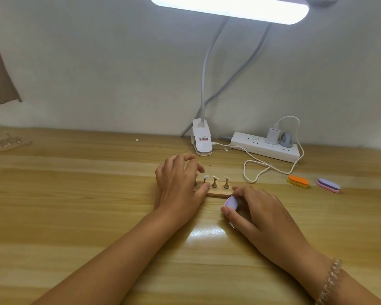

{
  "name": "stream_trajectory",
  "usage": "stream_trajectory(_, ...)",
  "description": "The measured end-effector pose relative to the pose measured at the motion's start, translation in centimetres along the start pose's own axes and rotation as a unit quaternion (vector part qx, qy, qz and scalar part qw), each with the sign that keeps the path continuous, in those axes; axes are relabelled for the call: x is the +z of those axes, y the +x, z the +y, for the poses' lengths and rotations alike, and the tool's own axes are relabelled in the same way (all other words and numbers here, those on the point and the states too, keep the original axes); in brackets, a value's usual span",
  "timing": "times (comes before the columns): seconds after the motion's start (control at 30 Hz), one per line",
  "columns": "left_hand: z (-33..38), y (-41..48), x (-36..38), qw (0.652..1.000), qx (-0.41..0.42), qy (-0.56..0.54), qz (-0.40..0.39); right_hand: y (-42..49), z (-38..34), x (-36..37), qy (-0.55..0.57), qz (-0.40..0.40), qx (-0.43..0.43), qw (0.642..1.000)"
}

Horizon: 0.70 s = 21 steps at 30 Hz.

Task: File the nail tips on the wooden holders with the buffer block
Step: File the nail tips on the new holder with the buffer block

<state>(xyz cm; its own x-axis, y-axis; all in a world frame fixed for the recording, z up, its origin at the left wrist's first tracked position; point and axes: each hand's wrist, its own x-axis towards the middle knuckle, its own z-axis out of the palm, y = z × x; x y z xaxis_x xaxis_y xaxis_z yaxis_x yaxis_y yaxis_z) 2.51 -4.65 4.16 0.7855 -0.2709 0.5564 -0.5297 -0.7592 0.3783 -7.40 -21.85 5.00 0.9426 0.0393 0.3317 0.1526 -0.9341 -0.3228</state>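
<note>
The table (79, 194) meets the wall along its far edge. The clip base of the lamp (201, 137) and the power strip (265, 148) sit against that edge, right of centre. A broad run of plain wood lies between the left hand (177, 183) and a blurred wooden board (7, 143) at the far left edge. More plain wood stretches toward the viewer under both forearms. To the right the room is tighter, as a white cable (257, 170) loops just behind and right of the wooden holder base (220, 193).

The base lies flat at mid-table between the two hands. Four metal posts show on it, the leftmost (195, 183) half hidden by the left hand. Three posts carry a nail tip in plain sight: one white (205, 176) and two more (215, 178) (226, 178).

The left hand's thumb rests on the base's front edge. Its fingers arch loosely over the left posts and close on nothing that shows. The right hand (257, 208) pinches a lilac buffer block (231, 203) between thumb and fingers, just in front of the base's right end.

There are three buffer blocks in all. The other two lie side by side well to the right, one orange (298, 181) and one purple (328, 185). Two plugs stand in the strip, a white charger (272, 134) and a grey plug (286, 139). One beaded bracelet (330, 280) circles the right wrist.
</note>
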Motion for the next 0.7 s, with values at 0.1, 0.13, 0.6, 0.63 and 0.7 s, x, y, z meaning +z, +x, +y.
stream_trajectory(0.1,0.5,-0.1,-0.2,0.999,0.037,0.023,0.005,0.0,0.0,0.1,-0.001,0.004,-0.002,1.0)
stream_trajectory(0.13,0.7,-0.2,-0.2,0.998,0.056,0.036,0.002,0.0,0.0,0.1,0.0,0.006,-0.002,1.0)
stream_trajectory(0.6,2.0,-1.2,-1.1,0.985,0.158,-0.062,-0.014,-0.2,0.2,0.2,0.027,0.066,-0.017,0.997)
stream_trajectory(0.63,1.9,-1.4,-1.2,0.986,0.134,-0.094,-0.039,-0.2,0.3,0.1,0.046,0.089,-0.015,0.995)
stream_trajectory(0.7,1.4,-1.8,-1.1,0.98,0.092,-0.153,-0.083,-0.1,0.4,-0.2,0.084,0.132,-0.016,0.988)
